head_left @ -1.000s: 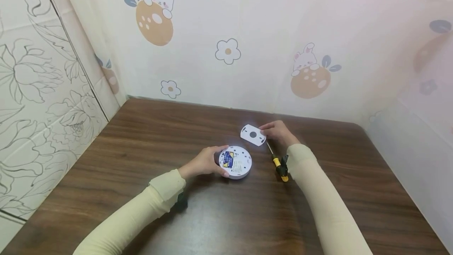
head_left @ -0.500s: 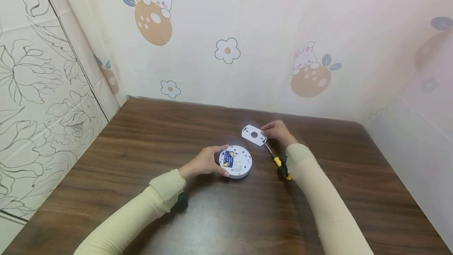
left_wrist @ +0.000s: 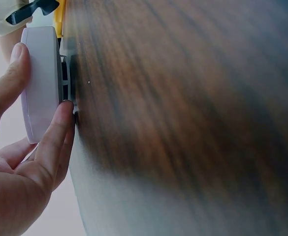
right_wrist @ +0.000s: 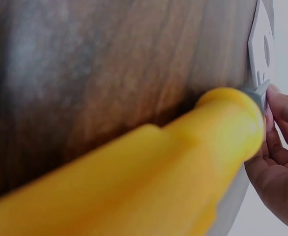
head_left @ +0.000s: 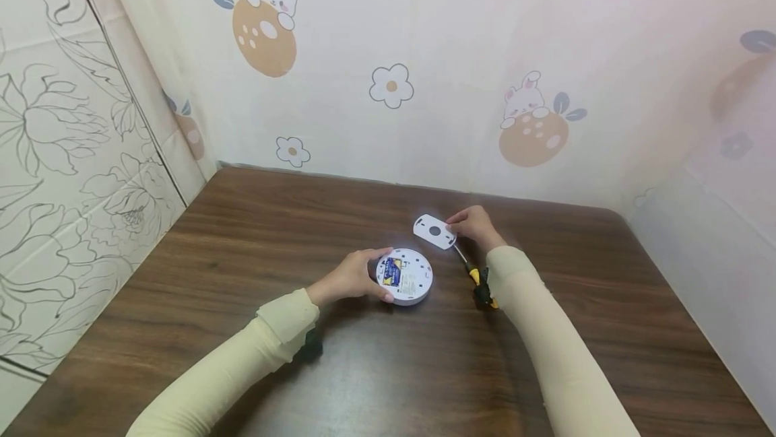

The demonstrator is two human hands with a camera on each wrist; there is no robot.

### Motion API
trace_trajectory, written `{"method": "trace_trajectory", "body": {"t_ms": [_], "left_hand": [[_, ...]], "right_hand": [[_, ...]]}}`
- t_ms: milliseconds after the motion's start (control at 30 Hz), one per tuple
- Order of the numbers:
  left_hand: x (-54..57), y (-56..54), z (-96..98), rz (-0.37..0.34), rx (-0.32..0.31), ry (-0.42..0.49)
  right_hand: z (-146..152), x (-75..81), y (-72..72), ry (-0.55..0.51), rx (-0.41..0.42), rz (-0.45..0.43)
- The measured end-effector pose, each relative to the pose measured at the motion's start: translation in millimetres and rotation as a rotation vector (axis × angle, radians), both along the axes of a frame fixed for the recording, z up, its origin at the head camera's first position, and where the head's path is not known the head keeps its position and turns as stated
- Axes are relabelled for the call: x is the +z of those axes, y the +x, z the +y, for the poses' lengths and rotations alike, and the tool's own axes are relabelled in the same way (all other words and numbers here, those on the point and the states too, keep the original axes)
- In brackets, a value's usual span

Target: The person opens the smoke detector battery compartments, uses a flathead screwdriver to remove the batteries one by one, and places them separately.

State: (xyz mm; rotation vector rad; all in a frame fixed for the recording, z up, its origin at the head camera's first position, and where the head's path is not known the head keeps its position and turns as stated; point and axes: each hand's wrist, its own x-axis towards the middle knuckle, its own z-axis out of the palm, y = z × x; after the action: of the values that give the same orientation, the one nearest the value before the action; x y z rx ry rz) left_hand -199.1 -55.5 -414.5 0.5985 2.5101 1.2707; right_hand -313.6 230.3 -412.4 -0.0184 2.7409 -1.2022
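My left hand (head_left: 351, 277) grips the left side of a round white smoke alarm (head_left: 413, 277), its slotted back and blue-and-yellow label facing up. In the left wrist view, thumb and fingers lie around the smoke alarm's side wall (left_wrist: 41, 83), above the wooden table. Farther back and to the right, my right hand (head_left: 475, 225) pinches the right end of a flat white mounting plate (head_left: 426, 228) with slots and a dark round centre. A screwdriver (head_left: 475, 276) lies below that hand, its tip at the plate's near right corner; the sleeve partly hides its handle.
The brown wooden table (head_left: 254, 221) reaches back to a wall hung with a printed curtain (head_left: 448, 40). The screwdriver's yellow handle (right_wrist: 148, 172) fills much of the right wrist view, close to the camera. Dark wrist-worn gear (head_left: 310, 346) shows under the left sleeve.
The mounting plate has shifted very slightly right with my right hand. The screwdriver's handle has swung slightly to the right, farther under the right sleeve. My left hand and the smoke alarm stay nearly still.
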Motion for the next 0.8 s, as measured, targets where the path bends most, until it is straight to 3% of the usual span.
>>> {"method": "trace_trajectory", "body": {"t_ms": [333, 800], "left_hand": [[0.3, -0.6, 0.9, 0.010, -0.005, 0.002], [-1.2, 0.6, 0.8, 0.007, -0.004, -0.004]], "right_hand": [[-4.1, 4.9, 2.7, 0.085, -0.023, -0.007], [-2.9, 13.1, 9.4, 0.157, 0.021, 0.033]]}}
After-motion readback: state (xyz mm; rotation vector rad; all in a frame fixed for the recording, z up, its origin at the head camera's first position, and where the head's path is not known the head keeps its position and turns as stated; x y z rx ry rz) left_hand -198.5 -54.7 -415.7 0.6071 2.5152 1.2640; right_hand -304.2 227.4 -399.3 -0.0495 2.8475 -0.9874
